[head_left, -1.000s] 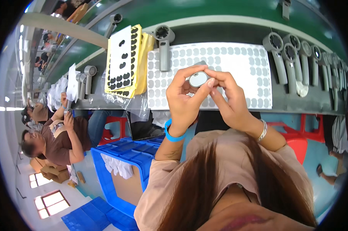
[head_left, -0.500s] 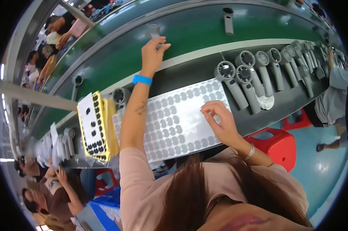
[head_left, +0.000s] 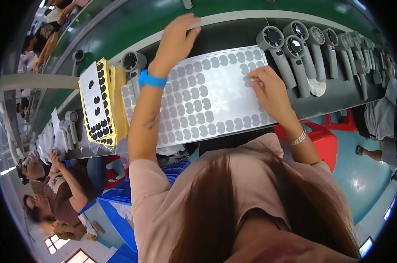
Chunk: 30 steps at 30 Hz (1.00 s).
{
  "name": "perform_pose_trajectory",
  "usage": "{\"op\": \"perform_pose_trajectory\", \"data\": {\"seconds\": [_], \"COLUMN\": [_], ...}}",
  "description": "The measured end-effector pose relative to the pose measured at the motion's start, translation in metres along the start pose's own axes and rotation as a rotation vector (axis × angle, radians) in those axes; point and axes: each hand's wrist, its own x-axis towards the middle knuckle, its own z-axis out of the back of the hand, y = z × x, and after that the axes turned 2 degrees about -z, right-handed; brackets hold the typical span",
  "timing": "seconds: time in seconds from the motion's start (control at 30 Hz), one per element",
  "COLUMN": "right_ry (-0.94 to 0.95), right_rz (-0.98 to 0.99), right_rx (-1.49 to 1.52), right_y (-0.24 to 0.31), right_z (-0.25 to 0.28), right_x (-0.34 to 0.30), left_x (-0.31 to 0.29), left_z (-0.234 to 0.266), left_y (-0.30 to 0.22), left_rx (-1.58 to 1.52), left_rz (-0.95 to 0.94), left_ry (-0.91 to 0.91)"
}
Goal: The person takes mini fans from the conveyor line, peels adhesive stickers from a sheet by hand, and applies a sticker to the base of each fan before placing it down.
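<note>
My left hand point(head_left: 176, 41), with a blue band at its wrist, is open above the table's far edge, its fingers stretched and thumb apart. Nothing shows in it. Beyond its fingertips, the end of a grey handheld fan point(head_left: 187, 4) lies on the green conveyor belt. Below my hands is a white sheet point(head_left: 227, 94) of grey kidney-shaped stickers, its middle bare of them. My right hand point(head_left: 271, 93) hovers at the sheet's right part, fingers loosely bent and thumb slightly apart, close to a few stickers. Whether its fingertips touch the sheet I cannot tell.
Several grey handheld fans point(head_left: 297, 59) lie in a row at right, near a white cloth piece point(head_left: 316, 87). Another fan point(head_left: 132, 63) lies by a yellow-edged stack of sticker sheets point(head_left: 93, 103) at left. Red stools point(head_left: 323, 142) and a blue crate point(head_left: 117, 215) stand below. Co-workers sit farther left.
My left hand has let go of the fan on the belt and drawn back toward me. My right hand has moved to the sheet's right side. The view has tilted down.
</note>
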Motion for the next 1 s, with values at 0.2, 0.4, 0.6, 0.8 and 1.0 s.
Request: {"op": "perform_pose_trajectory", "data": {"seconds": [0.2,0.4,0.6,0.8,1.0], "right_ry": [-0.053,0.163,0.096,0.153,0.134], "right_rz": [0.032,-0.004,0.059,0.187,0.202], "right_rx": [-0.145,-0.177,-0.142,-0.217,-0.229], "right_y": [-0.008,-0.009,-0.003,0.002,0.034], "right_z": [-0.011,-0.003,-0.005,0.003,0.026], "right_x": [-0.003,0.011,0.010,0.015,0.016], "left_x": [-0.064,-0.084,-0.088,-0.095,-0.097], "left_z": [0.006,-0.018,-0.025,-0.032,-0.031], "left_y": [-0.085,-0.098,-0.093,-0.090,-0.096], "left_rx": [-0.226,-0.127,-0.169,-0.220,-0.277], "left_rz": [0.029,-0.002,0.015,0.012,0.035], "left_ry": [0.281,0.303,0.234,0.187,0.172]}}
